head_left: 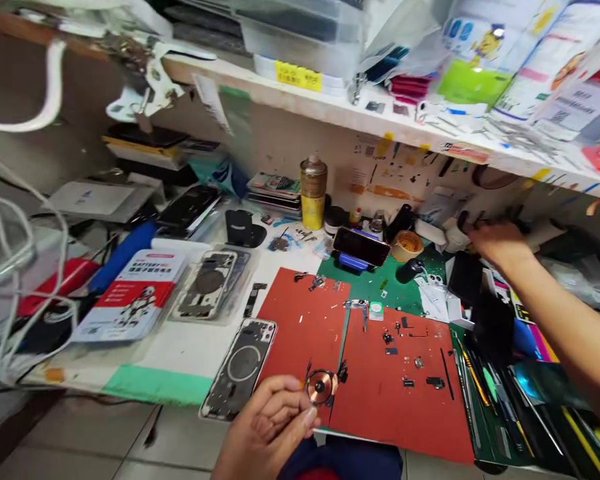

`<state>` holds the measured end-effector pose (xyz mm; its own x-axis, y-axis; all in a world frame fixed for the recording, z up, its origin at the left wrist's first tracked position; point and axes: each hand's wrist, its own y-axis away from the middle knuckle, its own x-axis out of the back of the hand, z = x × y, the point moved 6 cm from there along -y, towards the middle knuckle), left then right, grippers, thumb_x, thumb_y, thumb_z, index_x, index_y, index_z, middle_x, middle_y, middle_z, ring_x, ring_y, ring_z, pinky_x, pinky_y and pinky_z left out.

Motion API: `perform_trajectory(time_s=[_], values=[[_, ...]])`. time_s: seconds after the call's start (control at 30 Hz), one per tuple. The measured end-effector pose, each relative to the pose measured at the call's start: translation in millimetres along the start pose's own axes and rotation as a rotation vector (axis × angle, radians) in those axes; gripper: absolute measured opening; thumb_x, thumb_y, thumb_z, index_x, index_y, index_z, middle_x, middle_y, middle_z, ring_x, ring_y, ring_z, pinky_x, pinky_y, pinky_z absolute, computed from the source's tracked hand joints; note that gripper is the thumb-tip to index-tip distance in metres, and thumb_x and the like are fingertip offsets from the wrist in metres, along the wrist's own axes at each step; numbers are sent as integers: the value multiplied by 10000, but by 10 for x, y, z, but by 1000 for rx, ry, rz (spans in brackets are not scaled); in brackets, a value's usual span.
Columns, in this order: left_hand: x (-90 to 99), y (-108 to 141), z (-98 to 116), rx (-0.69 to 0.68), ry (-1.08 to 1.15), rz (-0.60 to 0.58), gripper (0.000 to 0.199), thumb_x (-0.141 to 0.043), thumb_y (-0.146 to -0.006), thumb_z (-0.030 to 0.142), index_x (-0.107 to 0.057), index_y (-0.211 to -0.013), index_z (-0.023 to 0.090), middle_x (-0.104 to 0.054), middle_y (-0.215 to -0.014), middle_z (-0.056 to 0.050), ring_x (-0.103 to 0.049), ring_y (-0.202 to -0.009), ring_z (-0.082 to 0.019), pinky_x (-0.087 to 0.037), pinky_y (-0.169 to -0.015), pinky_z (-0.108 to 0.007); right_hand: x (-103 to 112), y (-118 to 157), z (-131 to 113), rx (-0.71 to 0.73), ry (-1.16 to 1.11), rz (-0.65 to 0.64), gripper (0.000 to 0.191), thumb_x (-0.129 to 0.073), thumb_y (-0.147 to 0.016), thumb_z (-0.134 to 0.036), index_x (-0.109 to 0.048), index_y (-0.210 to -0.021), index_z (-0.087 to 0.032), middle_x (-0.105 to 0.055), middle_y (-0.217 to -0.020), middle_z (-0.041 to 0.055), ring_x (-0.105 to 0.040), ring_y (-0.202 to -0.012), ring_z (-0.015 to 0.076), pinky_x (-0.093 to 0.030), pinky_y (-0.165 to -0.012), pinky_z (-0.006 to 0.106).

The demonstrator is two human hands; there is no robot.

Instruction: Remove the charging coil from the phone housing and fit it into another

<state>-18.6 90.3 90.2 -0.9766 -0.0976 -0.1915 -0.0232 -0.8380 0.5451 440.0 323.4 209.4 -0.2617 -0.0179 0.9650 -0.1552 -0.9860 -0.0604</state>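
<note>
My left hand (275, 423) pinches a round copper coil (321, 387) with black edging and thin flex pieces, held over the front edge of the red mat (385, 393). To its left lies an open phone housing (243, 367) with a pale ring in its middle. My right hand (497, 241) reaches far to the back right, among small containers near the wall. Its fingertips are blurred there, and what they touch is hard to make out. Small phone parts (393, 337) and screws are spread over the red mat.
A phone (361, 247) leans on a blue stand behind the mat. Nearby are a yellow spray can (313, 193) and a tape roll (407, 245). Tweezers and screwdrivers (500, 393) lie at right. Another phone housing (207, 283) and a battery package (133, 297) sit left. A loaded shelf (280, 97) hangs above.
</note>
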Motion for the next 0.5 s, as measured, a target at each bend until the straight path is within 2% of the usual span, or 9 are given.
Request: perform_trajectory(time_s=[0.1, 0.17, 0.2, 0.27, 0.3, 0.37, 0.4, 0.43, 0.5], values=[[-9, -22, 0, -3, -16, 0, 520, -968, -633, 482, -645, -950, 226, -762, -766, -29, -765, -726, -246, -612, -670, -318, 123, 460, -152, -19, -154, 68, 277, -596, -1066, -401, -706, -1179, -173, -711, -1229, 106, -685, -1164, 243, -544, -1037, 493], [-15, -22, -44, -1, -19, 7, 514, -946, -665, 486, -641, -979, 216, -762, -790, -31, -764, -746, -238, -598, -649, -301, 161, 1035, -465, -15, -311, 109, 375, -483, -1077, -420, -746, -1001, -162, -742, -1087, 191, -706, -1073, 320, -539, -969, 518], [-23, -19, -76, 3, -16, 6, 507, -936, -681, 483, -637, -990, 213, -761, -799, -31, -759, -745, -230, -586, -631, -290, 137, 1379, -709, 25, -416, 88, 415, -460, -1069, -487, -757, -971, -213, -764, -1053, 154, -720, -996, 309, -567, -901, 472], [-48, -11, -149, 6, -2, -4, 491, -921, -706, 471, -623, -997, 211, -754, -796, -24, -736, -709, -203, -549, -586, -264, 28, 2098, -1301, 150, -636, -25, 465, -434, -1047, -632, -771, -978, -319, -783, -983, 47, -733, -873, 246, -602, -760, 354], [-63, -7, -186, 7, 6, -13, 487, -915, -713, 465, -614, -999, 210, -748, -788, -17, -714, -674, -183, -524, -563, -250, -42, 2429, -1601, 202, -770, -104, 483, -438, -1035, -668, -767, -939, -328, -768, -917, 28, -722, -816, 222, -595, -704, 316], [-91, 3, -261, 23, 11, -32, 477, -906, -727, 451, -603, -1004, 209, -740, -780, -4, -656, -603, -139, -476, -530, -229, -279, 2956, -2099, 84, -1307, -439, 455, -569, -983, -676, -769, -887, -278, -713, -819, 38, -661, -731, 199, -553, -650, 298], [-101, 9, -296, 36, 8, -41, 475, -907, -728, 444, -600, -1004, 208, -736, -777, 0, -627, -582, -122, -452, -517, -221, -379, 3132, -2277, -30, -1497, -558, 471, -632, -936, -702, -762, -869, -254, -656, -751, 24, -592, -661, 170, -513, -608, 282], [-107, 16, -326, 48, 5, -48, 481, -912, -722, 439, -598, -1004, 208, -733, -773, 4, -601, -568, -110, -427, -504, -214, -443, 3241, -2404, -110, -1610, -611, 491, -683, -896, -719, -752, -864, -233, -597, -696, 6, -536, -629, 151, -483, -592, 271], [-112, 35, -364, 58, 2, -58, 495, -923, -714, 437, -595, -1008, 210, -728, -767, 8, -567, -566, -100, -387, -487, -206, -515, 3315, -2534, -188, -1692, -643, 535, -708, -865, -746, -739, -880, -212, -543, -680, -9, -468, -616, 129, -440, -577, 258]])
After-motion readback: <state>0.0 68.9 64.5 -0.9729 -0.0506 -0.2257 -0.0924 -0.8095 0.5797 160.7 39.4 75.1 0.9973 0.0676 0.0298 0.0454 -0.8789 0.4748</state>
